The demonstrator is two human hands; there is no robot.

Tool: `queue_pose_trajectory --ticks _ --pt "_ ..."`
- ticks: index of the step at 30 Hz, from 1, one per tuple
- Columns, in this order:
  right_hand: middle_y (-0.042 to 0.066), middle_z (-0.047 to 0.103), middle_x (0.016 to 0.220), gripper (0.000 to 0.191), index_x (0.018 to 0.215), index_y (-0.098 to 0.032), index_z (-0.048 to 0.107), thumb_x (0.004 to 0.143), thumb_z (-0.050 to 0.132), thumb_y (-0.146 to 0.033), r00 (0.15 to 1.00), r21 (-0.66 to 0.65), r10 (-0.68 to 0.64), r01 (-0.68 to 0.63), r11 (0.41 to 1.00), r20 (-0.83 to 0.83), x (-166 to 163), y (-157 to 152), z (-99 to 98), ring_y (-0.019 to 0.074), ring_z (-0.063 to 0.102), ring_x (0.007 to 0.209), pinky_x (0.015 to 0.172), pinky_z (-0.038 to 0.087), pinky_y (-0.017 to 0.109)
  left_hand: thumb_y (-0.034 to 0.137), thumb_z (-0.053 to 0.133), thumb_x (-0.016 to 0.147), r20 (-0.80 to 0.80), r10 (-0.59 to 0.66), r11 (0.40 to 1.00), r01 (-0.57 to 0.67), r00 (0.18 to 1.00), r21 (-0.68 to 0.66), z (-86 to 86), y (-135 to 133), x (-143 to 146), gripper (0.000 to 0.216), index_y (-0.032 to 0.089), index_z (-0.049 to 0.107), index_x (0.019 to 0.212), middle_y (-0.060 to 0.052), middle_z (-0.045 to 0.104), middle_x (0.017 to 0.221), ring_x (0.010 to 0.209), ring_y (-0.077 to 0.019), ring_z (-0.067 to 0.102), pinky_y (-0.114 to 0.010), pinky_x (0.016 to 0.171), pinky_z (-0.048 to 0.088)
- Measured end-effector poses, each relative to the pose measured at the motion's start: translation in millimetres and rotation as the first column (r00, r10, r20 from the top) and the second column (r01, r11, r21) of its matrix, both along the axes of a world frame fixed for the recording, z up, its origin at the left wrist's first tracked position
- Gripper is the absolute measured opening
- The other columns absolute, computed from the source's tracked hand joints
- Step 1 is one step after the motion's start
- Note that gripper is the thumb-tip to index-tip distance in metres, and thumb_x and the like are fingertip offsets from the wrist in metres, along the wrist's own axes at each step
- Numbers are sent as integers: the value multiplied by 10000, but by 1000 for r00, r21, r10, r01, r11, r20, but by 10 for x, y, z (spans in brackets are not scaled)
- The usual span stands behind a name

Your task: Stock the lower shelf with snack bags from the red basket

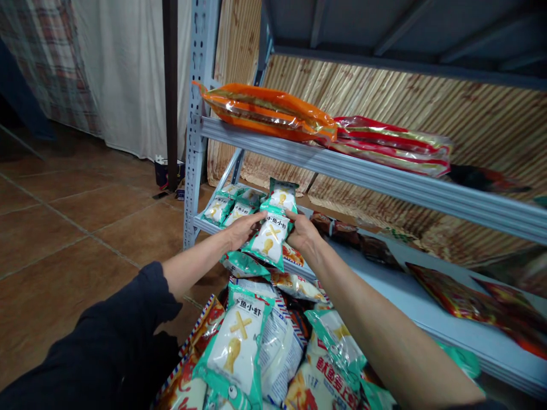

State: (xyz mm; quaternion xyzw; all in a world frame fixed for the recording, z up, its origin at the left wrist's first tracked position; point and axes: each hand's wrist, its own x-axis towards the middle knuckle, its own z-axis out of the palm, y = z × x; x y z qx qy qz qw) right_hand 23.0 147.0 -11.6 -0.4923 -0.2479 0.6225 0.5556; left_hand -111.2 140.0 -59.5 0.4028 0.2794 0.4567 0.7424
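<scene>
Both my hands grip one green-and-white snack bag [270,236] by its upper corners, tilted at the front edge of the lower shelf. My left hand [244,229] has its thumb and fingers closed on the left side. On the right side, my right hand [302,229] pinches the other edge. Just behind it a similar bag [282,195] stands on the shelf. More green-and-white bags [219,208] sit in rows to the left. Below my arms is a heap of snack bags, with a large green-and-white bag [237,341] on top and red-and-white bags [325,376] beside it.
A blue-grey metal rack [195,142] stands ahead, its upright left of my hands. Its middle shelf holds an orange bag [269,111] and red bags [393,142]. Dark red packets [461,290] lie on the lower shelf at right. Tiled floor [85,239] extends left.
</scene>
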Motion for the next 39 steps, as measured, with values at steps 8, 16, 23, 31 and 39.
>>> queue_pose_trajectory --ticks 8,16,23,31,39 --pt "5 638 557 137 775 -149 557 829 433 -136 999 -11 -45 45 999 -21 140 -135 2 148 614 537 670 525 312 361 664 656 -65 136 990 -137 989 -15 88 -45 232 229 162 594 744 -16 631 674 605 -137 567 -248 597 443" --pt "11 653 607 95 798 -149 569 811 475 -136 999 20 -35 36 999 -31 97 -75 -34 142 614 549 637 525 293 218 609 686 -62 149 987 -145 987 65 133 -13 190 249 208 591 934 18 646 742 618 -121 575 -235 584 446" --pt "5 652 603 96 788 -151 572 819 481 -153 997 42 -56 58 997 -62 -60 31 -69 140 613 549 594 528 280 256 627 686 -191 170 983 -151 967 106 123 75 0 281 191 595 958 8 638 753 601 -100 552 -219 595 430" --pt "-6 617 553 81 738 -154 537 801 487 -162 998 10 -59 59 998 -15 -146 384 -126 142 591 498 583 528 310 383 664 672 -212 67 986 -33 975 161 58 132 -309 389 170 573 985 -54 610 981 768 -133 570 -231 646 441" --pt "-8 598 551 113 734 -165 508 805 426 -132 992 69 -21 13 998 123 -307 800 -132 137 590 527 565 523 295 254 678 664 -228 163 980 -131 960 149 -88 148 -529 548 156 478 1165 -90 598 1020 780 -146 577 -242 596 458"
